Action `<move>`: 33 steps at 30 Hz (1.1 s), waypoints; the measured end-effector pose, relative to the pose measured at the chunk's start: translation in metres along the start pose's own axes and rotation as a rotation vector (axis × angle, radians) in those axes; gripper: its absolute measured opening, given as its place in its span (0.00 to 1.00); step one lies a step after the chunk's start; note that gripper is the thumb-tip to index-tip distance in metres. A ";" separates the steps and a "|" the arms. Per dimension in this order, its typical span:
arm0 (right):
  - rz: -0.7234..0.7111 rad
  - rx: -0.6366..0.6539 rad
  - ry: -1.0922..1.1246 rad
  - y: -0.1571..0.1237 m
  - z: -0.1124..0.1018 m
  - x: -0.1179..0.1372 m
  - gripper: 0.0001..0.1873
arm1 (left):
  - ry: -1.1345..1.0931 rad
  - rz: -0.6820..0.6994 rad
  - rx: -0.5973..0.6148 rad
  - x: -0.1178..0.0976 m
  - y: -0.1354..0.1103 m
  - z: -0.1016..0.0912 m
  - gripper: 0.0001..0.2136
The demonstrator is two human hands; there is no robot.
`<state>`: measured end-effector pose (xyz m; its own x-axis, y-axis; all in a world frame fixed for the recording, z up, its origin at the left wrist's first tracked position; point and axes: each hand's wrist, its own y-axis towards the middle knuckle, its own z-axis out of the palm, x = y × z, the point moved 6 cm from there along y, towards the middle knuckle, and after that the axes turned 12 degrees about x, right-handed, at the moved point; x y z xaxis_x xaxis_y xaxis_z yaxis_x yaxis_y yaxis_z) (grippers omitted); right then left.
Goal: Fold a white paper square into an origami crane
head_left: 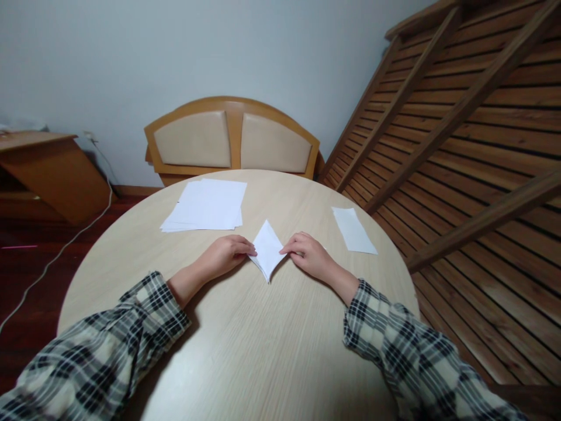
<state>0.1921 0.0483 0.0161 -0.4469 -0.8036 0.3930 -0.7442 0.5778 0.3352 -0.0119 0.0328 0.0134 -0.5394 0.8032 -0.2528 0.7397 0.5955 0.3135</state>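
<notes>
A folded sheet of white paper (267, 248), diamond-shaped, stands between my two hands over the middle of the table. Its layers part slightly along the lower edges, and one point faces me. My left hand (231, 252) pinches the paper's left corner between thumb and fingers. At the opposite corner, my right hand (309, 254) grips it the same way, with the other fingers curled in. Both wrists come out of plaid sleeves.
A stack of white paper sheets (208, 204) lies at the back left of the round table (228, 362). Toward the right edge rests a white paper strip (354, 231). Behind stand a padded headboard (236, 137) and leaning wooden slats (473, 146).
</notes>
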 end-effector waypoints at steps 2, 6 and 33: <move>-0.010 0.014 -0.024 0.000 0.000 0.000 0.19 | -0.012 -0.012 0.006 0.001 0.000 0.001 0.16; -0.010 0.086 -0.077 -0.001 0.001 0.000 0.19 | -0.034 -0.035 0.051 0.002 -0.002 0.001 0.16; 0.032 0.198 -0.013 -0.002 0.000 0.004 0.10 | -0.016 0.047 0.104 -0.014 -0.001 -0.011 0.15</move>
<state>0.1914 0.0443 0.0167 -0.4774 -0.7878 0.3892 -0.8119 0.5649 0.1475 -0.0095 0.0209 0.0267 -0.4971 0.8294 -0.2550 0.8023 0.5513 0.2291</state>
